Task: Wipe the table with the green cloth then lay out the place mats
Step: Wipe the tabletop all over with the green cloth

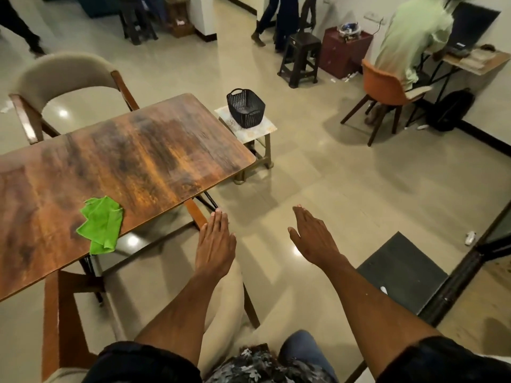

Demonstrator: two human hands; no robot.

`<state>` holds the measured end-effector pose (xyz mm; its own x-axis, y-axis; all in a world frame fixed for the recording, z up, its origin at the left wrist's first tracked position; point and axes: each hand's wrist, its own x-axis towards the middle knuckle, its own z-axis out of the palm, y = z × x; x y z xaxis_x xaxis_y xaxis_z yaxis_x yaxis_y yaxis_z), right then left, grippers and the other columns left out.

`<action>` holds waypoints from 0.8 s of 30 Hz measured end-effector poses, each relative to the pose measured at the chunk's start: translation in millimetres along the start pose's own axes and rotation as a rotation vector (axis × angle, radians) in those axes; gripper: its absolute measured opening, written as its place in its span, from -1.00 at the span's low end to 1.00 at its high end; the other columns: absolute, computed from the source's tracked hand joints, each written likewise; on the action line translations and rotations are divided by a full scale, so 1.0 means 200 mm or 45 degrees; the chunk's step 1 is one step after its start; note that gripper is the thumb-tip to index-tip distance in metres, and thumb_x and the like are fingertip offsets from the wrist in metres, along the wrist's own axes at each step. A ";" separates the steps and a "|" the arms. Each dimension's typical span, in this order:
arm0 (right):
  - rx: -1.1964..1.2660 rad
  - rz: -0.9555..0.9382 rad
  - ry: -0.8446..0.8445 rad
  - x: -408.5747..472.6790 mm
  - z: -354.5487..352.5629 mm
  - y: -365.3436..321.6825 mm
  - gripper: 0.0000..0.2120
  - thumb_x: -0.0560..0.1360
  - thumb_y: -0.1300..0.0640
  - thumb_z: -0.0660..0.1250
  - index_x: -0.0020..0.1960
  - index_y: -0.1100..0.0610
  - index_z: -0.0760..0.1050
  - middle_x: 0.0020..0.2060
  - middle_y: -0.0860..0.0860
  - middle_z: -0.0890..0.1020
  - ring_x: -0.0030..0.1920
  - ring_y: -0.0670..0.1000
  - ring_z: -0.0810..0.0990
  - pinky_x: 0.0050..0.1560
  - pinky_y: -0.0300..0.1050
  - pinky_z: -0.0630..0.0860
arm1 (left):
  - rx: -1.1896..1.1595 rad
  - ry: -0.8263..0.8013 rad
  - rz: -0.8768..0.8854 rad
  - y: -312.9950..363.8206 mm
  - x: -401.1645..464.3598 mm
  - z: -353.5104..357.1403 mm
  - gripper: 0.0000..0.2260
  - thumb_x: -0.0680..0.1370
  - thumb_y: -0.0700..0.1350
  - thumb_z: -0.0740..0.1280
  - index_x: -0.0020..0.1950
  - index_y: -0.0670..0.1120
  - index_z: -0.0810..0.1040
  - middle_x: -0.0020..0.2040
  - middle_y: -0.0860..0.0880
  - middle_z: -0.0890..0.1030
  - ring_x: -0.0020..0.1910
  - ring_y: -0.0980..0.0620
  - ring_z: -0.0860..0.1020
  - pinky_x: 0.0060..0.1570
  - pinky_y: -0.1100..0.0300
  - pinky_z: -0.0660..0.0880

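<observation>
Both my hands hang flat with fingers straight, each grip holding nothing: left hand (215, 244) just off the table (132, 150) edge, right hand (313, 239) farther out. The green cloth (101, 225) lies crumpled on the table's near edge.

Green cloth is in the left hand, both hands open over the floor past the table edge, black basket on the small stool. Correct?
Not quite. The head view shows the cloth lying crumpled on the table near its edge, held by neither hand. The rest stands: left hand and right hand are open, and the basket sits on the stool.
</observation>
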<state>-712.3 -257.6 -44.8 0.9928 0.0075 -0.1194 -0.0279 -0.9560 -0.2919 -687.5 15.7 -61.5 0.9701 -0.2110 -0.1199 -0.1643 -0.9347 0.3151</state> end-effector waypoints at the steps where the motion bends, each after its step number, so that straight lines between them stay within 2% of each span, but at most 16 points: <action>1: 0.007 -0.024 -0.006 0.03 0.01 -0.01 -0.41 0.77 0.00 0.10 0.70 0.22 0.05 0.69 0.16 0.16 0.70 0.11 0.12 0.59 0.04 0.18 | 0.007 -0.001 -0.022 -0.01 0.01 -0.01 -0.44 0.80 0.04 -0.06 0.75 -0.12 -0.13 0.76 -0.08 -0.13 0.74 0.01 -0.17 0.69 0.07 -0.20; 5: 0.031 -0.075 -0.058 0.09 0.06 0.01 -0.42 0.77 0.00 0.10 0.70 0.21 0.06 0.69 0.16 0.18 0.70 0.11 0.14 0.60 0.05 0.19 | 0.025 -0.029 -0.111 -0.03 0.03 0.01 -0.44 0.80 0.02 -0.05 0.75 -0.14 -0.11 0.76 -0.10 -0.11 0.74 -0.03 -0.17 0.70 0.04 -0.18; 13: 0.025 -0.154 -0.197 0.38 0.11 0.36 -0.42 0.77 0.02 0.12 0.70 0.22 0.07 0.69 0.15 0.18 0.70 0.11 0.15 0.59 0.05 0.20 | 0.019 -0.011 -0.280 0.14 0.27 0.10 -0.44 0.80 -0.02 -0.01 0.75 -0.16 -0.09 0.76 -0.13 -0.10 0.75 -0.05 -0.15 0.70 0.01 -0.16; 19: -0.004 -0.290 -0.274 0.71 0.02 0.59 -0.44 0.76 0.04 0.16 0.67 0.27 0.15 0.64 0.21 0.28 0.66 0.18 0.23 0.56 0.14 0.27 | -0.036 0.001 -0.424 0.35 0.51 0.16 -0.42 0.78 0.04 -0.03 0.75 -0.15 -0.06 0.76 -0.11 -0.05 0.75 -0.03 -0.10 0.72 -0.04 -0.08; 24: 0.006 -0.437 -0.334 0.96 0.00 0.63 -0.47 0.74 0.05 0.18 0.62 0.27 0.20 0.59 0.24 0.35 0.59 0.24 0.34 0.49 0.19 0.35 | 0.018 0.013 -0.495 0.42 0.60 0.16 -0.42 0.78 0.06 -0.04 0.75 -0.13 -0.08 0.76 -0.09 -0.06 0.75 -0.02 -0.10 0.72 -0.04 -0.02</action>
<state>-525.2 -375.9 -103.5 0.8813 0.3997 -0.2520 0.2977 -0.8839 -0.3607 -590.9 -97.0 -80.2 0.9622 0.1624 -0.2187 0.2134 -0.9483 0.2348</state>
